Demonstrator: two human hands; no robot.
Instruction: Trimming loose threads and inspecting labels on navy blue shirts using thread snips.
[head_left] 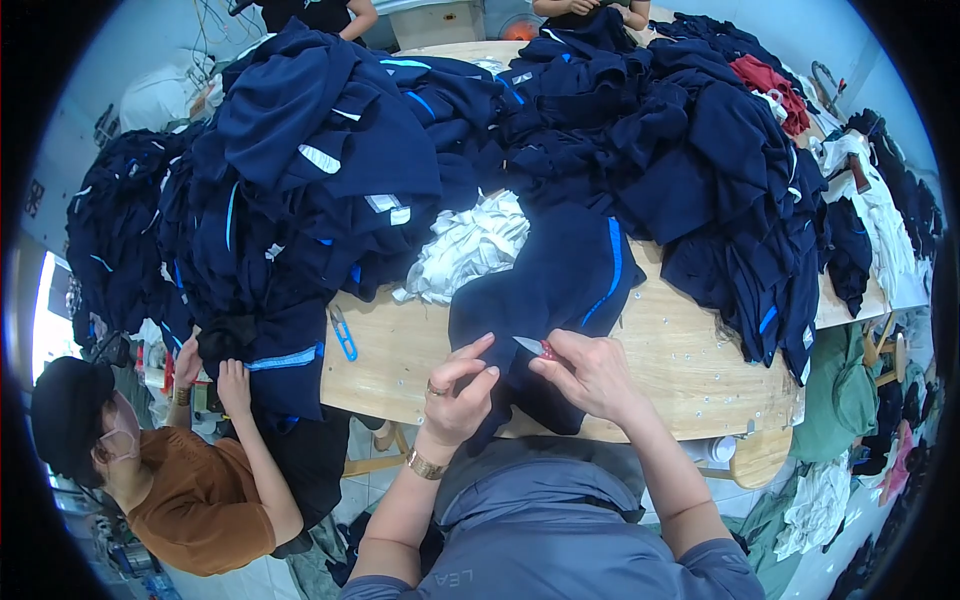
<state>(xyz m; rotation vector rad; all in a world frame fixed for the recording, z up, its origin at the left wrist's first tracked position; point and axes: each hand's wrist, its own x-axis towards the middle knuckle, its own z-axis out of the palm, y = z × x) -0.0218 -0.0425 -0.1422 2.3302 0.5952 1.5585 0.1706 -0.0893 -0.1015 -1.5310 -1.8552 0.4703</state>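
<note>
A dark navy garment with a bright blue stripe lies before me, hanging over the table's near edge. In my right hand are small red-handled thread snips, their pointed silver blade toward the left above the cloth. Just left of the blade is my left hand, with a ring and a gold-coloured bracelet. Its thumb and one finger come together over the garment while the index finger stretches out. Anything pinched there is too small to make out. White cloth pieces lie bunched beyond the garment.
Blue thread snips lie on the wooden table. Large navy garment heaps rise left and right, with a red cloth at the far right. A co-worker handles navy cloth at left; two more people stand beyond.
</note>
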